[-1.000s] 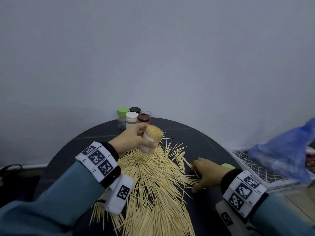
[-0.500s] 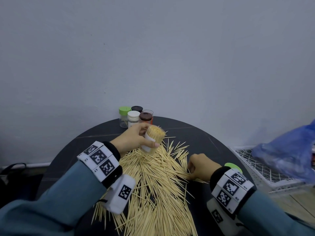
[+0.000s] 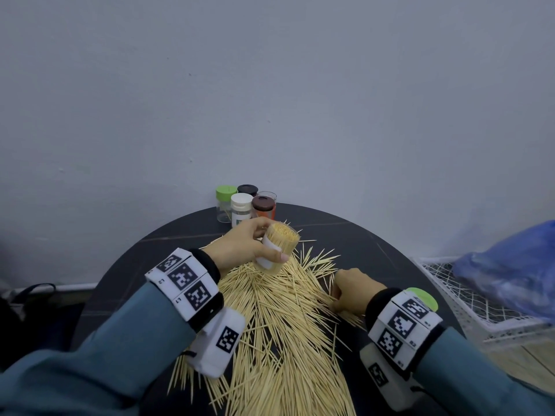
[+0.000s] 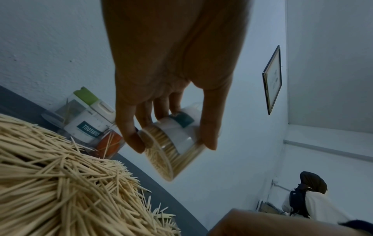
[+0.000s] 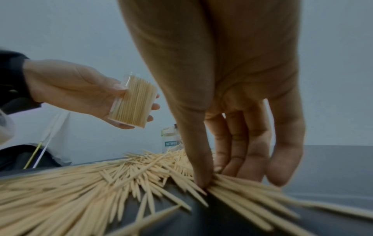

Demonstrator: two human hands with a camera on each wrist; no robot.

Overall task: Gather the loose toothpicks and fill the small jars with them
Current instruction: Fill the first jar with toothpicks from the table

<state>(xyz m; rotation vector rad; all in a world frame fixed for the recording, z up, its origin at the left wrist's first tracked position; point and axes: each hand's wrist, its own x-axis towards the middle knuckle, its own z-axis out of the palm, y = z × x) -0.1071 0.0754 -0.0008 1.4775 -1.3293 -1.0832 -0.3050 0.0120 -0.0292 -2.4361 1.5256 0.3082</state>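
Note:
A big pile of loose toothpicks (image 3: pixel 279 325) covers the round dark table (image 3: pixel 375 244). My left hand (image 3: pixel 270 244) grips a clear jar (image 3: pixel 282 238) packed full of toothpicks, tilted, just above the far end of the pile. The left wrist view shows its thumb and fingers wrapped round the jar (image 4: pixel 171 143). At the pile's right edge my right hand (image 3: pixel 351 289) is down on the table. In the right wrist view the thumb and fingers of the right hand (image 5: pixel 212 175) pinch a small bunch of toothpicks (image 5: pixel 242 188).
Several small jars stand at the table's far edge: green lid (image 3: pixel 225 193), white lid (image 3: pixel 241 201), brown lid (image 3: pixel 263 202). A loose green lid (image 3: pixel 422 297) lies by my right wrist. A wire basket (image 3: pixel 468 295) with a blue plastic bag (image 3: pixel 510 271) sits off the table's right.
My right hand slid left into the pile's edge and its fingers curled in to pinch toothpicks. The left hand kept the full jar almost still.

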